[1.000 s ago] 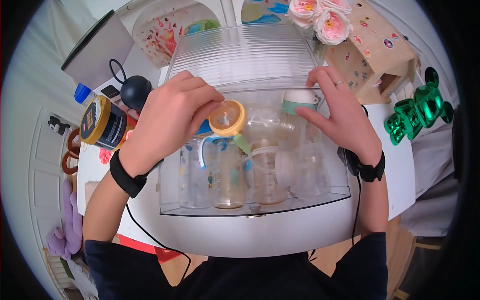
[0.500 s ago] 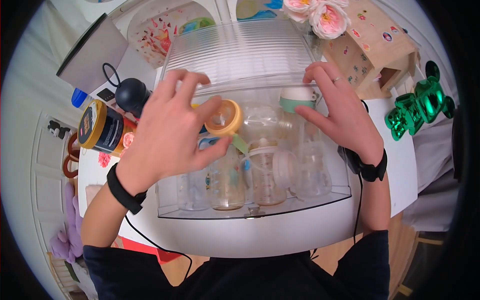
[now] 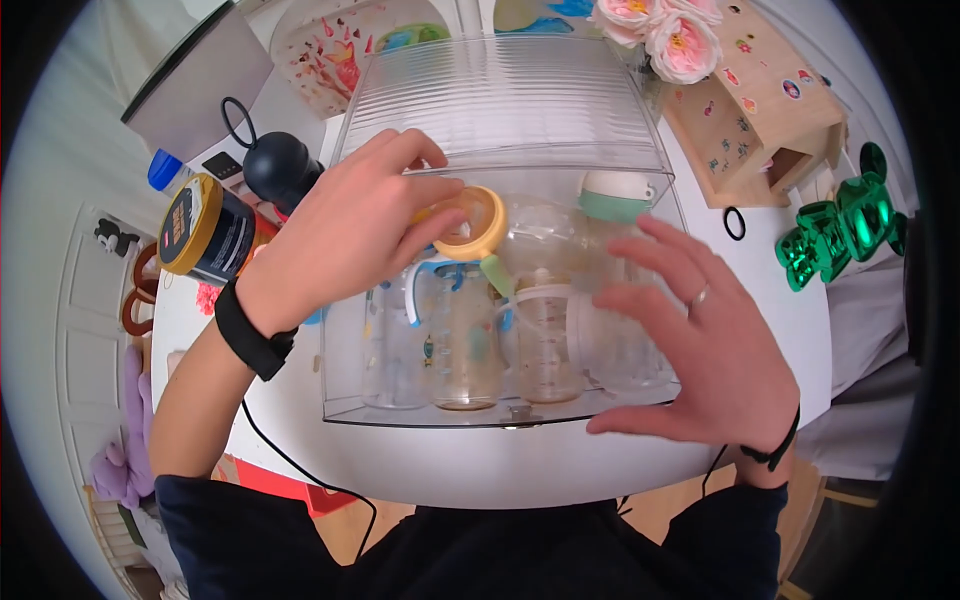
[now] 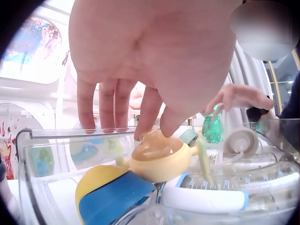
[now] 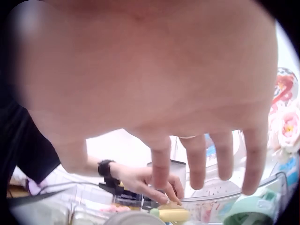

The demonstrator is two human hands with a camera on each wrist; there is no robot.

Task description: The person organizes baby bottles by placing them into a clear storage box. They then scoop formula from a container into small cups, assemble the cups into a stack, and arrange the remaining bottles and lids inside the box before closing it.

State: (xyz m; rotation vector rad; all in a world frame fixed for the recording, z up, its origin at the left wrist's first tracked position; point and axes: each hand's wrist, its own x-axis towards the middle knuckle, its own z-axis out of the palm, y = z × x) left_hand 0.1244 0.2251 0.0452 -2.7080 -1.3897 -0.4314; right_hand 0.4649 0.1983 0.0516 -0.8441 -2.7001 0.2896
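Observation:
A clear lidded box [image 3: 340, 400] on the white table holds several baby bottles. My left hand [image 3: 365, 220] reaches over its left side, thumb and index finger at the amber teat of a yellow-collared baby bottle [image 3: 485, 240]. In the left wrist view, the teat shows between those two fingertips, above the yellow collar [image 4: 164, 168]. A blue-and-yellow item [image 4: 115, 194] lies beside it. My right hand [image 3: 715, 350] hovers over the box's right front, fingers spread and holding nothing. Near the back right is a green-and-white bottle top [image 3: 615, 197].
The ribbed lid [image 3: 500, 100] stands raised at the back. To the left are a gold-lidded tub [image 3: 205, 235] and a dark round container [image 3: 280, 170]. A wooden house [image 3: 755, 110], pink roses [image 3: 680, 45] and a shiny green figure [image 3: 850, 225] stand on the right.
My left hand spread wide, then drew its thumb and index finger in at the teat. My right hand left the box's back right edge and came toward me with spread fingers.

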